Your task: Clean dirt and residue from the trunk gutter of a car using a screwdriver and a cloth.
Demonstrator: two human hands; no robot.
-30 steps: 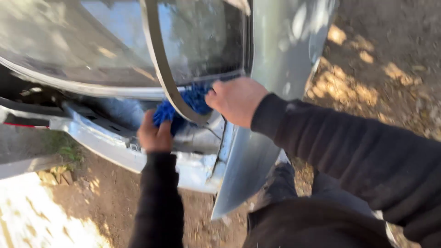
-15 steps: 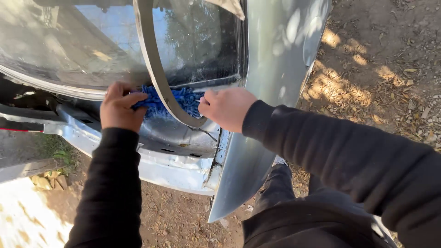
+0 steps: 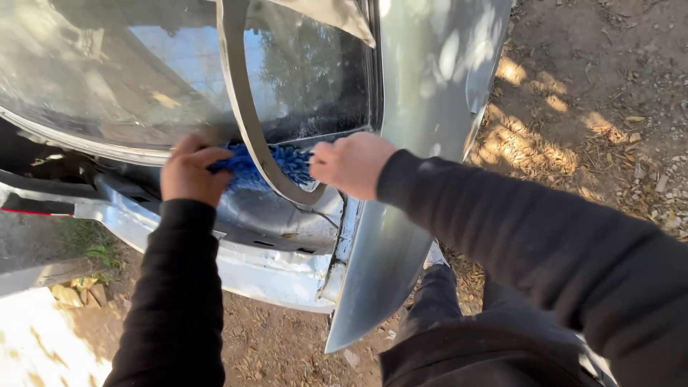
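Mid-frame, our left hand (image 3: pixel 188 172) and right hand (image 3: pixel 351 165) both grip a blue chenille wash mitt (image 3: pixel 272 165) against the car's rear window (image 3: pixel 143 79); wiping calls for steady pressure.

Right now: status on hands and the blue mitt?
Left hand gripping blue wash mitt. Right hand closed at mitt's other end. Curved window frame strip crosses in front of mitt.

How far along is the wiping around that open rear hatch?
Done: hard to judge; the hatch glass looks speckled. In hand: the left hand and right hand both grip a blue shaggy microfibre cloth, threaded behind the grey curved hatch frame. Left: the silver painted channel below still shows debris.
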